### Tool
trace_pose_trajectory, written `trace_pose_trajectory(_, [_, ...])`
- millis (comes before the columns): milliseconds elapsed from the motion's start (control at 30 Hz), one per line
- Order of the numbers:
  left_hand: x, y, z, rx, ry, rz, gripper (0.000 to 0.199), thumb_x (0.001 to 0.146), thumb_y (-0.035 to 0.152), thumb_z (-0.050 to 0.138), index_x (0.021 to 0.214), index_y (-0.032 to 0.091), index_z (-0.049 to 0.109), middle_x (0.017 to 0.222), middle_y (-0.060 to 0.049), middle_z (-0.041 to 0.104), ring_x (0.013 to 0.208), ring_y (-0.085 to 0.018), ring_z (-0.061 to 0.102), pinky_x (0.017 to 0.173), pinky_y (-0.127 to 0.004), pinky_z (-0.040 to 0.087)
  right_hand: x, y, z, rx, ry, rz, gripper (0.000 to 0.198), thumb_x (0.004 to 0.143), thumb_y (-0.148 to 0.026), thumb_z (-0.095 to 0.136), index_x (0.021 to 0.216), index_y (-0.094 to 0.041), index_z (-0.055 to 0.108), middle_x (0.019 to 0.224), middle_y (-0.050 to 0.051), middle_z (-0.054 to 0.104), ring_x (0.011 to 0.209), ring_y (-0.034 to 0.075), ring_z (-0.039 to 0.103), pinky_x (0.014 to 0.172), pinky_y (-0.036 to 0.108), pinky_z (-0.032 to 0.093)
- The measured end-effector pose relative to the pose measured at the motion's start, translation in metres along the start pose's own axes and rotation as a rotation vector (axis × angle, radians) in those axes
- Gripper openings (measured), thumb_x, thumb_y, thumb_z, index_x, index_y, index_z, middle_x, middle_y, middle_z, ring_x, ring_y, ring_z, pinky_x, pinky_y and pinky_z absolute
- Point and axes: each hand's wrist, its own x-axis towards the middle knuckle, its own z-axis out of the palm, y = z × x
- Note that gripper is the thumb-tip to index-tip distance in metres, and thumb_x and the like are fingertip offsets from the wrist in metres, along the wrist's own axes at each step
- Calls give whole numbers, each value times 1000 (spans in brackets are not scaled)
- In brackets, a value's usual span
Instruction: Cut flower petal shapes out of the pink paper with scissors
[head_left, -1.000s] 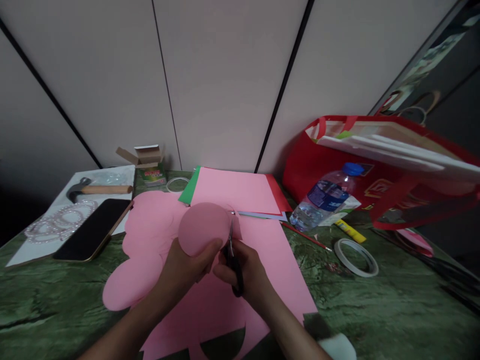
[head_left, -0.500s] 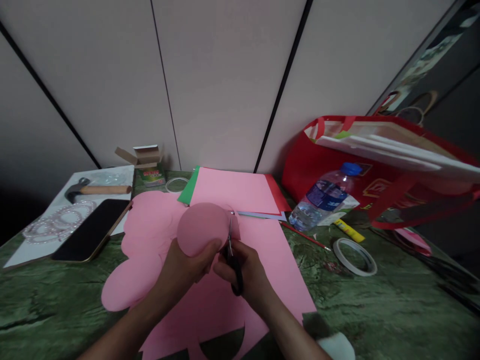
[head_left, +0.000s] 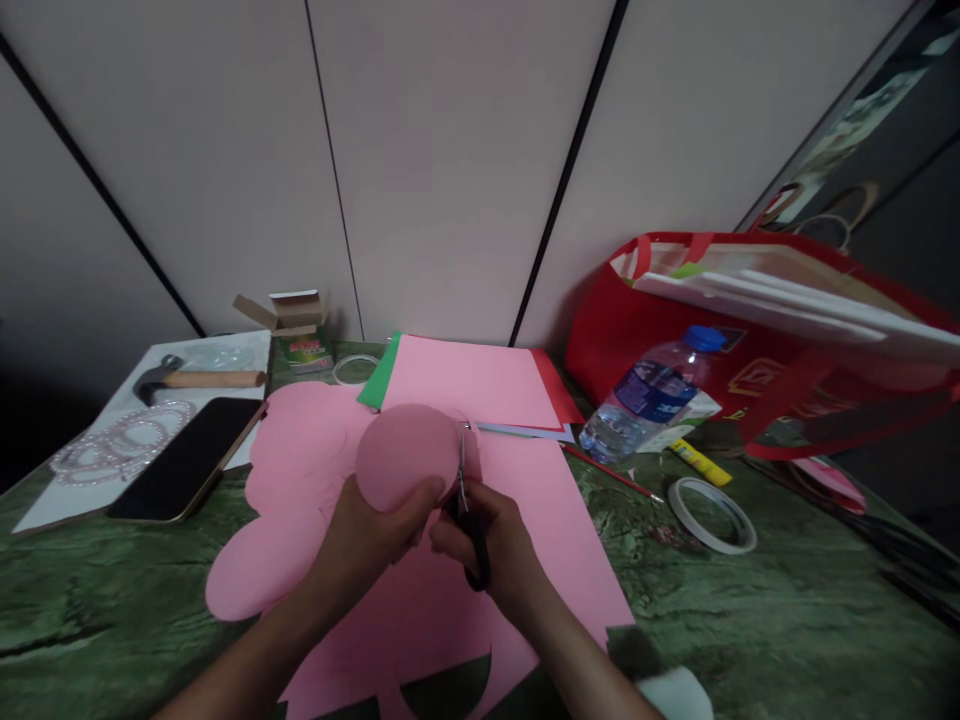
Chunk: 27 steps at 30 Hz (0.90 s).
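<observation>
Between the thumb and fingers of my left hand (head_left: 379, 520) is a rounded piece of pink paper (head_left: 409, 455), held up over the table. My right hand (head_left: 487, 535) grips black-handled scissors (head_left: 474, 545), their blades pointing away from me at the paper's right edge. A strip of pink paper curls off to the right of the blades. Under both hands lies a large pink sheet (head_left: 555, 520) with curved cut-outs along its near edge. Several rounded pink paper cut-outs (head_left: 266, 560) overlap to the left of my left hand.
Pink, green and red sheets (head_left: 472, 375) are stacked at the back. On the left lie a phone (head_left: 187, 460), a hammer (head_left: 214, 379), bead strings (head_left: 124, 440) and an opened box (head_left: 304, 335). A bottle (head_left: 645, 395), a tape roll (head_left: 712, 515), a pencil (head_left: 615, 473) and a red bag (head_left: 600, 320) occupy the right.
The scissor blades have moved slightly relative to the paper's right edge and look a little farther apart. Both hands keep nearly the same place and hold; the whole view shifts slightly.
</observation>
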Motion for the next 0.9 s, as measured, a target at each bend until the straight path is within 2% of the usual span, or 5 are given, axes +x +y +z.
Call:
trace_pose_trajectory(200, [2,1,-1,23,-14,-14,24,60,32,60,45,15,52,32,4,42,33,-8,38,32,-20,27,0,7,-1,63,-2,14,21,65,-29,69,73,-17,54,53,-7,42,47,8,39,46,22,30])
trace_pose_trajectory(433, [3,1,-2,28,29,88,25,61,28,60,43,18,45,34,6,40,35,-8,36,33,-20,26,1,4,1,89,19,70,20,62,-27,69,73,-16,55,47,-8,43,44,8,42,44,21,31])
trace_pose_trajectory(600, [4,-6,-3,48,40,132,29,63,32,60,43,18,45,36,6,40,36,-8,35,34,-20,26,1,-1,4,111,45,94,19,59,-24,69,70,-16,55,45,-7,47,43,9,45,43,21,34])
trace_pose_trajectory(900, [5,-9,-3,105,66,143,29,64,34,58,44,18,44,35,6,40,35,-8,37,34,-20,27,-1,-5,4,101,57,101,12,60,-18,65,68,-15,56,47,-7,48,43,7,47,42,18,39])
